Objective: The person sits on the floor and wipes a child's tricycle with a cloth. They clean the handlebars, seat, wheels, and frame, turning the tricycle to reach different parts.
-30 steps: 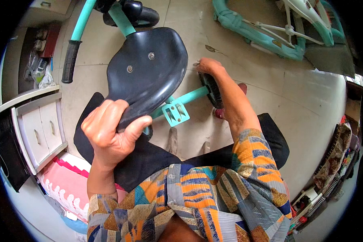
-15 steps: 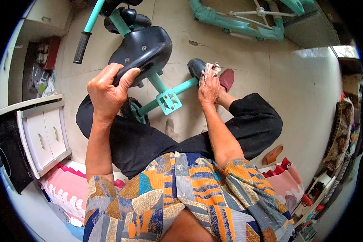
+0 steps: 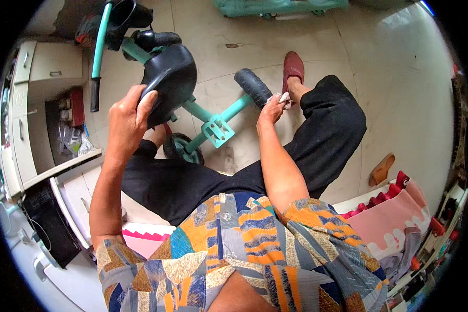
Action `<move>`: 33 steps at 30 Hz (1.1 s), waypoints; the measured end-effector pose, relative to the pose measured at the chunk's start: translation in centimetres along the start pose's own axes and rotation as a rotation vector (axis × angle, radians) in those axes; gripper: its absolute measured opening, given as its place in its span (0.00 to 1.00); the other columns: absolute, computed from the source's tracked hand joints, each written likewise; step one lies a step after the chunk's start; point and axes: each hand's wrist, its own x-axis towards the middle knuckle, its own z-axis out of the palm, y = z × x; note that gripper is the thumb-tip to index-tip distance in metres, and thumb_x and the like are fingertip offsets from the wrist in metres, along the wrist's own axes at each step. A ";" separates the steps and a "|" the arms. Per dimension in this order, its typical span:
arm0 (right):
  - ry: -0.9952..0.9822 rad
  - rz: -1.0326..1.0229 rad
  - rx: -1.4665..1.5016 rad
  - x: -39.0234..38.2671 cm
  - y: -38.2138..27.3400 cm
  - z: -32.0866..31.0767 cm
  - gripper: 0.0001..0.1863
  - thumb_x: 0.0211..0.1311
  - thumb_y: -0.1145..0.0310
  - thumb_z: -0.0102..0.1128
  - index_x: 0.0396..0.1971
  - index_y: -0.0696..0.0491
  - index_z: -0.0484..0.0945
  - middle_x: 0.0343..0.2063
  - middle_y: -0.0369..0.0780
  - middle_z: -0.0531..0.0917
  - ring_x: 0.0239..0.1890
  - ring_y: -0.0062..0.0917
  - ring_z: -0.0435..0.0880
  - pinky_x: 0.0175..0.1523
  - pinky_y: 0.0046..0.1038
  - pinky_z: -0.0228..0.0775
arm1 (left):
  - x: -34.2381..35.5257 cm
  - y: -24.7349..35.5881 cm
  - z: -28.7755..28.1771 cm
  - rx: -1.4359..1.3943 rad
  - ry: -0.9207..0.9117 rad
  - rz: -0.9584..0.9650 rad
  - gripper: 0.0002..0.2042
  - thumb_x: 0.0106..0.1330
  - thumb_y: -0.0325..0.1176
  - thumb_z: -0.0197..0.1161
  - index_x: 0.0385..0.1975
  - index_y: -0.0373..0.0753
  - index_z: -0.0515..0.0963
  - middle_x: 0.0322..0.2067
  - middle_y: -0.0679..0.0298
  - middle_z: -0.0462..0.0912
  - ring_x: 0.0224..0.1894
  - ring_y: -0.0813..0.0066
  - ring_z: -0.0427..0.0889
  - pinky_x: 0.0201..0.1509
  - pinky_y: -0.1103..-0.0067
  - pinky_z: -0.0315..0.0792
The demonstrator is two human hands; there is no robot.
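Note:
A child's tricycle with a teal frame (image 3: 234, 108) stands tilted in front of me. Its black seat (image 3: 176, 70) is pinched at the near left edge between the thumb and fingers of my left hand (image 3: 127, 117). A crumpled whitish cloth (image 3: 284, 100) is bunched in my closed right hand (image 3: 270, 111), beside the black right rear wheel (image 3: 251, 86). Whether the cloth presses on the tread is hard to see. The other rear wheel (image 3: 176, 148) is near my left leg, and a teal slotted step (image 3: 218, 130) sits between the two wheels.
The tricycle's handlebar (image 3: 100, 47) reaches out at the far left. Another teal object (image 3: 281, 7) lies at the top edge. White cabinets (image 3: 57, 73) line the left side. A brown slipper (image 3: 381, 169) rests on the floor at right, near a pink cloth cover (image 3: 385, 223).
The seat with my left hand on it now appears slightly further left. My right hand and cloth have shifted from the wheel's top to its near right side, and more tread shows.

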 end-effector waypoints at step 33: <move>-0.096 0.266 0.365 3.7 2.6 1.7 0.19 0.64 0.53 0.50 0.37 0.55 0.78 0.25 0.35 0.79 0.27 0.24 0.77 0.35 0.30 0.70 | 0.9 -1.6 0.9 0.057 -0.007 -0.100 0.16 0.75 0.44 0.55 0.37 0.35 0.77 0.18 0.61 0.74 0.21 0.79 0.71 0.24 0.77 0.65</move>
